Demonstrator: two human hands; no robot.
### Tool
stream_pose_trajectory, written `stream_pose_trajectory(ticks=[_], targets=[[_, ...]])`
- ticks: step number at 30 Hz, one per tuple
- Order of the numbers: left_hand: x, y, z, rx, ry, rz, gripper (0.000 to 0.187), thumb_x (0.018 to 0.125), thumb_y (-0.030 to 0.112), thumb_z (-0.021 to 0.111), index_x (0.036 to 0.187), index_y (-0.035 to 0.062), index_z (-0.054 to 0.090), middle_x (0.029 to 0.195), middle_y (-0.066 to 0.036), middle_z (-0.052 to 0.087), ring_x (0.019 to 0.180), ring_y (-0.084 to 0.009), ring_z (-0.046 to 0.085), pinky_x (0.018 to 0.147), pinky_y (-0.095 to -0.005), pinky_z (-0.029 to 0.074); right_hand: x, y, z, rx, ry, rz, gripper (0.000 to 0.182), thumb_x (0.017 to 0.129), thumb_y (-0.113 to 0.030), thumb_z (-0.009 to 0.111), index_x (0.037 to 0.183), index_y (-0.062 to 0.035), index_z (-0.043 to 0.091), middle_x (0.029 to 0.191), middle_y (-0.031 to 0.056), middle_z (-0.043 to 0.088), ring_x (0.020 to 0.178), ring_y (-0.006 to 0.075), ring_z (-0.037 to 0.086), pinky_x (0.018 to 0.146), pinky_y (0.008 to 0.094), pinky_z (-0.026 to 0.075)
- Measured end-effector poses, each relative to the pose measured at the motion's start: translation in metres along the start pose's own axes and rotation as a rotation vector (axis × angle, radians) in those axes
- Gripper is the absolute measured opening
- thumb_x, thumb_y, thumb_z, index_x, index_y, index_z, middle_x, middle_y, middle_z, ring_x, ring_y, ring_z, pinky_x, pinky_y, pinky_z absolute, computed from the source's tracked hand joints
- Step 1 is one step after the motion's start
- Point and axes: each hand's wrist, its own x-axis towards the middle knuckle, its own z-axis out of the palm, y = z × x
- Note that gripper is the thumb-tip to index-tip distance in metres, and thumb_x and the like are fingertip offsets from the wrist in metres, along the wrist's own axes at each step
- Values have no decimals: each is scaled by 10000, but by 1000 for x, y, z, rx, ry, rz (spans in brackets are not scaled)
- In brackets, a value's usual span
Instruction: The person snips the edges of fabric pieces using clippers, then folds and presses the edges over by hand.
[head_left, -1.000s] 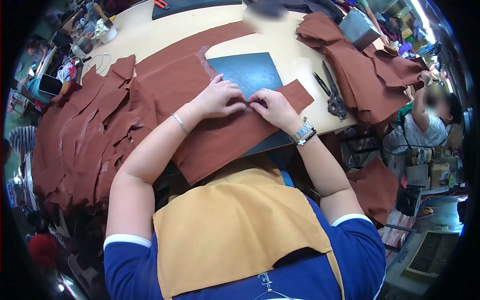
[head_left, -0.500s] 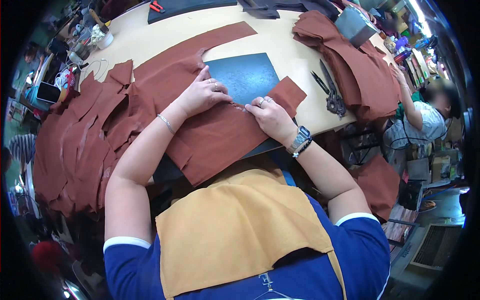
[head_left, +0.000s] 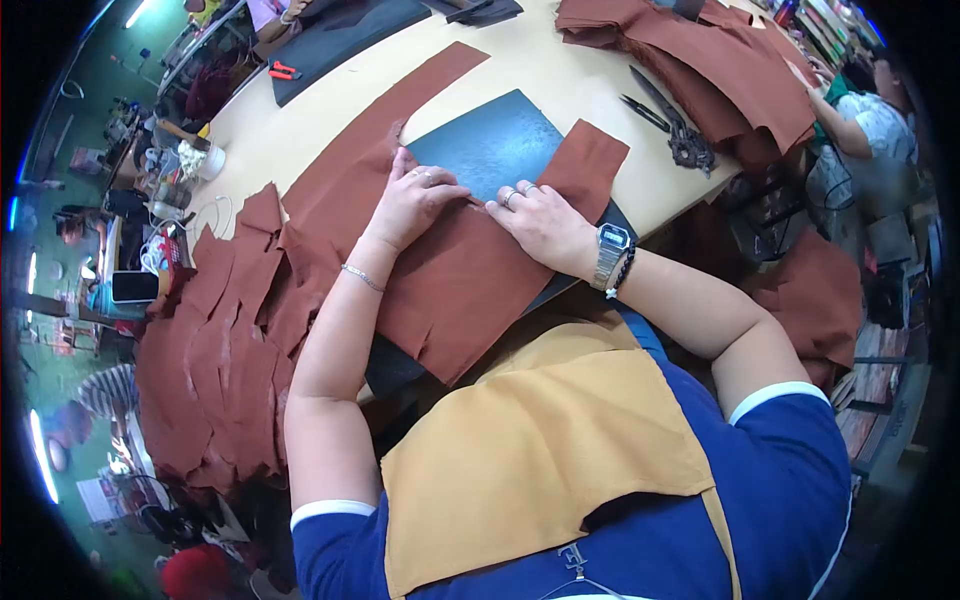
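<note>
A reddish-brown leather piece (head_left: 465, 290) lies over a dark, shiny board (head_left: 490, 140) at the near edge of the table. My left hand (head_left: 415, 200) has thumb and fingertips closed on the upper edge of this piece. Just right of it, my right hand (head_left: 545, 225) pinches the same edge, with its knuckles turned up. The fingertips of both hands nearly meet, and they hide the bit of edge between them. A strip of the leather reaches out past my right hand, and a longer arm of it curves away beyond my left hand.
More brown leather pieces (head_left: 215, 370) hang off the table at the left. Dark scissors (head_left: 685, 140) lie at the right, near a leather stack (head_left: 700, 65). A red-handled tool (head_left: 284, 71) and a white cup (head_left: 209, 160) are farther back. A co-worker (head_left: 860, 125) is at the right.
My view has turned, so the scene is tilted and shifted. My right hand has rolled flatter over the edge, and the pale-marked stretch between my hands is now mostly covered.
</note>
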Motion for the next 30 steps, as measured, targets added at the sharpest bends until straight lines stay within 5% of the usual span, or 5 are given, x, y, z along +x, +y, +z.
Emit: stream_pose_trajectory(ticks=[18, 24, 29, 30], targets=[[0, -6, 3, -1, -32, -160, 221, 865, 140, 629, 985, 275, 756, 1019, 77, 683, 1043, -136, 634, 1110, -603, 261, 37, -7, 4, 187, -242, 202, 434, 913, -94, 477, 1341, -31, 516, 1075, 170, 590, 933, 312, 620, 784, 397, 565], [2, 1, -5, 18, 5, -232, 212, 886, 181, 647, 1070, 262, 713, 1123, 60, 645, 1137, -174, 587, 1093, -646, 266, 18, 0, -34, 10, -299, 63, 257, 925, -140, 520, 1155, -72, 611, 1062, 143, 595, 937, 315, 625, 784, 441, 534], [-14, -20, -20, -116, 101, -380, 327, 892, 211, 668, 1213, 170, 615, 1203, -32, 607, 1213, -264, 538, 1080, -647, 277, -37, -9, -41, 397, -15, 273, 189, 843, -157, 689, 992, -68, 612, 1002, 122, 611, 900, 301, 635, 764, 406, 523], [-24, -27, -23, -147, 29, -447, 401, 910, 296, 654, 1274, 151, 567, 1330, -76, 559, 1309, -312, 471, 1098, -643, 262, -44, -9, -36, 491, 41, 330, 207, 826, -153, 716, 977, -62, 607, 975, 118, 621, 884, 300, 639, 760, 398, 524]])
